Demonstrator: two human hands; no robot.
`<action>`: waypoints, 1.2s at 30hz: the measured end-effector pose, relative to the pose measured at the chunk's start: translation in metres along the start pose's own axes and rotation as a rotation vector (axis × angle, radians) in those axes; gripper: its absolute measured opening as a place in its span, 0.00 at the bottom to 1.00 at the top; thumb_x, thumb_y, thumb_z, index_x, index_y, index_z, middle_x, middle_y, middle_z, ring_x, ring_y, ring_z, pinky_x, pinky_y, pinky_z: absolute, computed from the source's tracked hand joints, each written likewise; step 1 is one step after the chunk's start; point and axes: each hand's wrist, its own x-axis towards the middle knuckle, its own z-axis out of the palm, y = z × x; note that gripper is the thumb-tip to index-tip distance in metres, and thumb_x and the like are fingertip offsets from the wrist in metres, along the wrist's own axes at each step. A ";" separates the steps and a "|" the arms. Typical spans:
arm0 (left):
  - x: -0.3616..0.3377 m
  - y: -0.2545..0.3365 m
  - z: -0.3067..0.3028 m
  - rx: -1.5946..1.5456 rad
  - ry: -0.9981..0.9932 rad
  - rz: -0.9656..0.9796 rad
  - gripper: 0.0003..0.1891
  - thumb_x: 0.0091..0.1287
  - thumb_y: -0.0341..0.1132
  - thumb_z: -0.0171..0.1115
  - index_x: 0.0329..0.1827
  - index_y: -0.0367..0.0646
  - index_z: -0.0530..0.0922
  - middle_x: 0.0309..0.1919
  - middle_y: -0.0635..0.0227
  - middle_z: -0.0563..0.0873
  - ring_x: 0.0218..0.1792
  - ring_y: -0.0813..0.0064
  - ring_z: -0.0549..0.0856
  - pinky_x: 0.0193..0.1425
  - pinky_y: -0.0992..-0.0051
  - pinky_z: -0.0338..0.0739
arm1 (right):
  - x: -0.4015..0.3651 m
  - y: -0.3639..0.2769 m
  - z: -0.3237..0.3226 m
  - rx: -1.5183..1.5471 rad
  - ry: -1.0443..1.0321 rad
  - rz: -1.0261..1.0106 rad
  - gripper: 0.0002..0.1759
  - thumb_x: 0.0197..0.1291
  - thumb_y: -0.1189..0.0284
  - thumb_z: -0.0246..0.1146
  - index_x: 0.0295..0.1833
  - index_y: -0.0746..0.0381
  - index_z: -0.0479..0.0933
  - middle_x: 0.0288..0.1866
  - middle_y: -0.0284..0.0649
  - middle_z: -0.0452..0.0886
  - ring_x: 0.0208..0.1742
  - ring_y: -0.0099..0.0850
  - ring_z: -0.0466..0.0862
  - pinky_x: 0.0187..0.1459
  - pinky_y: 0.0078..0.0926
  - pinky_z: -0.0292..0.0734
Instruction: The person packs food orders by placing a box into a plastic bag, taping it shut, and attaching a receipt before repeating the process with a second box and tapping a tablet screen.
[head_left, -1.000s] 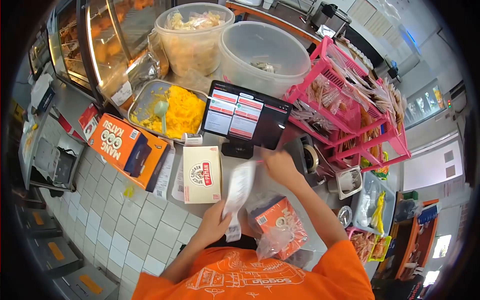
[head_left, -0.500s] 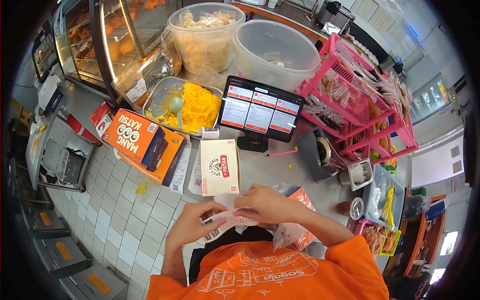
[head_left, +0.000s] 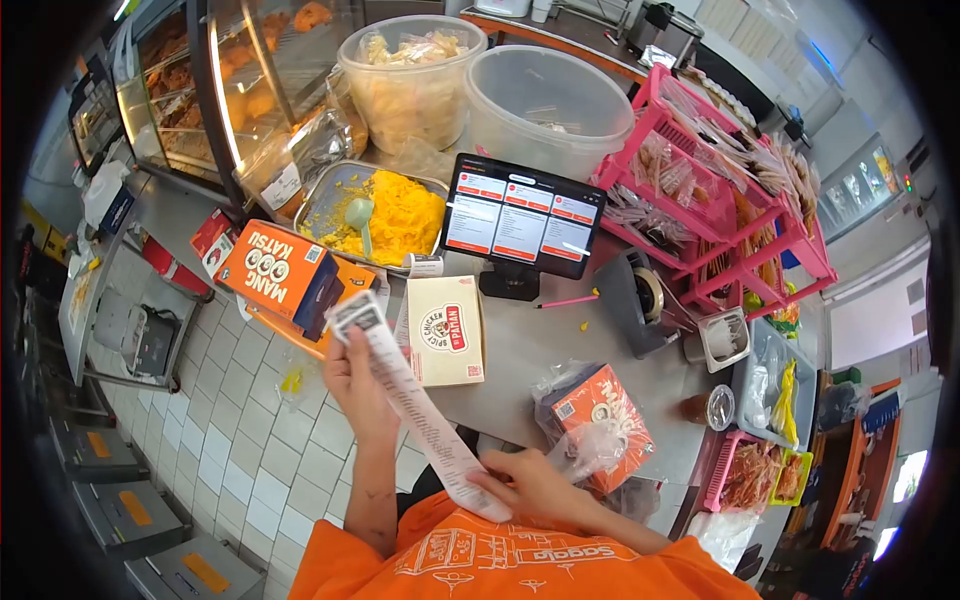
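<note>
A long printed receipt (head_left: 425, 415) stretches diagonally between my hands, its text facing up. My left hand (head_left: 360, 395) pinches it close to the upper end, in front of the orange boxes. Near my shirt, my right hand (head_left: 518, 482) grips the lower end between thumb and fingers. Just beyond the paper stands a cream "Spicy Chicken" box (head_left: 447, 350). To the right, an orange box (head_left: 605, 405) sits in a clear plastic bag on the counter. An orange and navy "Mang Katsu" box (head_left: 275, 265) lies to the left.
Behind are a tray of yellow food (head_left: 400, 215) with a scoop, a tablet (head_left: 520, 220) on a stand and two large plastic tubs (head_left: 545, 90). Pink baskets (head_left: 690, 180), a tape dispenser (head_left: 635, 305) and a lidded cup (head_left: 715, 407) stand right. A glass food case (head_left: 220, 90) is at back left.
The receipt, bunched between both hands before, is now drawn out long. My left hand has moved up and left, my right hand down toward my shirt, uncovering the bagged box.
</note>
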 end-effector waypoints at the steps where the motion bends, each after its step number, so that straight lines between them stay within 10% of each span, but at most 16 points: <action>1: 0.005 0.006 0.003 0.032 0.069 0.068 0.11 0.73 0.37 0.52 0.48 0.38 0.76 0.36 0.62 0.85 0.28 0.80 0.84 0.30 0.80 0.80 | -0.014 -0.001 -0.015 -0.012 0.023 -0.088 0.11 0.61 0.69 0.63 0.31 0.66 0.74 0.20 0.47 0.75 0.19 0.38 0.74 0.24 0.32 0.67; 4: 0.011 0.013 -0.005 0.078 0.116 0.154 0.11 0.73 0.35 0.51 0.49 0.34 0.74 0.38 0.58 0.85 0.28 0.76 0.85 0.31 0.77 0.82 | -0.087 0.019 -0.052 0.058 0.466 -0.065 0.06 0.61 0.73 0.60 0.35 0.65 0.76 0.30 0.42 0.83 0.31 0.34 0.82 0.33 0.29 0.74; 6: 0.006 0.017 -0.002 0.171 0.139 0.325 0.12 0.73 0.34 0.51 0.52 0.33 0.73 0.39 0.59 0.84 0.32 0.73 0.86 0.34 0.77 0.83 | -0.115 0.053 -0.051 -0.102 1.231 0.099 0.13 0.66 0.69 0.55 0.48 0.67 0.75 0.48 0.44 0.81 0.50 0.32 0.80 0.50 0.28 0.74; 9: -0.017 0.016 0.012 0.157 -0.058 0.229 0.13 0.72 0.31 0.53 0.53 0.32 0.72 0.40 0.61 0.84 0.33 0.73 0.86 0.36 0.78 0.82 | -0.129 0.126 -0.036 0.012 1.406 0.517 0.22 0.71 0.62 0.48 0.60 0.69 0.68 0.59 0.49 0.73 0.61 0.36 0.72 0.62 0.30 0.65; 11: -0.037 0.021 0.031 0.173 -0.179 0.106 0.10 0.69 0.30 0.55 0.48 0.32 0.75 0.35 0.66 0.84 0.32 0.76 0.86 0.33 0.79 0.80 | -0.119 0.183 -0.013 0.732 1.236 0.474 0.29 0.74 0.54 0.39 0.65 0.67 0.64 0.62 0.44 0.71 0.62 0.33 0.71 0.65 0.31 0.62; 13: -0.053 0.021 0.005 0.376 -0.456 0.027 0.09 0.65 0.29 0.57 0.45 0.34 0.79 0.31 0.67 0.86 0.31 0.80 0.86 0.31 0.78 0.79 | -0.093 0.177 -0.020 0.628 1.172 0.387 0.30 0.74 0.53 0.40 0.64 0.67 0.65 0.62 0.43 0.71 0.63 0.33 0.70 0.64 0.29 0.63; 17: -0.085 0.050 0.066 0.048 -1.769 -0.005 0.15 0.65 0.29 0.54 0.55 0.44 0.79 0.35 0.62 0.87 0.27 0.65 0.85 0.34 0.75 0.78 | -0.087 0.188 -0.092 0.134 0.956 0.414 0.29 0.72 0.54 0.44 0.47 0.71 0.78 0.35 0.47 0.82 0.44 0.34 0.80 0.54 0.31 0.71; 19: -0.121 0.029 0.091 0.092 -1.957 -0.258 0.16 0.67 0.30 0.52 0.57 0.45 0.76 0.34 0.61 0.86 0.30 0.60 0.85 0.37 0.72 0.78 | -0.072 0.187 -0.145 -0.144 1.111 0.371 0.25 0.69 0.57 0.51 0.48 0.70 0.79 0.41 0.48 0.85 0.44 0.30 0.83 0.47 0.27 0.75; 22: -0.163 -0.033 0.097 0.247 -1.851 -0.354 0.15 0.68 0.31 0.51 0.56 0.43 0.74 0.34 0.55 0.84 0.31 0.53 0.83 0.36 0.64 0.77 | -0.035 0.216 -0.212 -0.232 1.195 0.186 0.24 0.68 0.56 0.53 0.49 0.69 0.80 0.43 0.45 0.84 0.45 0.29 0.82 0.46 0.25 0.75; 25: -0.179 -0.077 0.086 0.831 -1.633 -0.074 0.14 0.66 0.30 0.55 0.54 0.39 0.73 0.35 0.50 0.84 0.36 0.53 0.84 0.38 0.66 0.77 | -0.006 0.243 -0.245 0.098 0.775 0.406 0.19 0.60 0.58 0.62 0.42 0.64 0.83 0.32 0.38 0.81 0.33 0.27 0.79 0.32 0.28 0.74; 32: -0.181 -0.083 0.072 0.701 -1.081 -0.090 0.14 0.68 0.32 0.55 0.53 0.34 0.72 0.33 0.46 0.82 0.34 0.46 0.82 0.37 0.63 0.76 | -0.023 0.244 -0.253 0.768 0.573 0.293 0.14 0.59 0.64 0.65 0.46 0.62 0.81 0.53 0.39 0.80 0.51 0.30 0.78 0.39 0.41 0.82; 36: -0.190 -0.099 0.059 0.569 -0.860 -0.268 0.13 0.69 0.31 0.56 0.53 0.33 0.75 0.30 0.62 0.84 0.28 0.78 0.82 0.32 0.77 0.74 | -0.046 0.266 -0.206 0.909 0.804 -0.064 0.11 0.60 0.67 0.65 0.45 0.62 0.81 0.63 0.41 0.73 0.58 0.30 0.75 0.50 0.44 0.79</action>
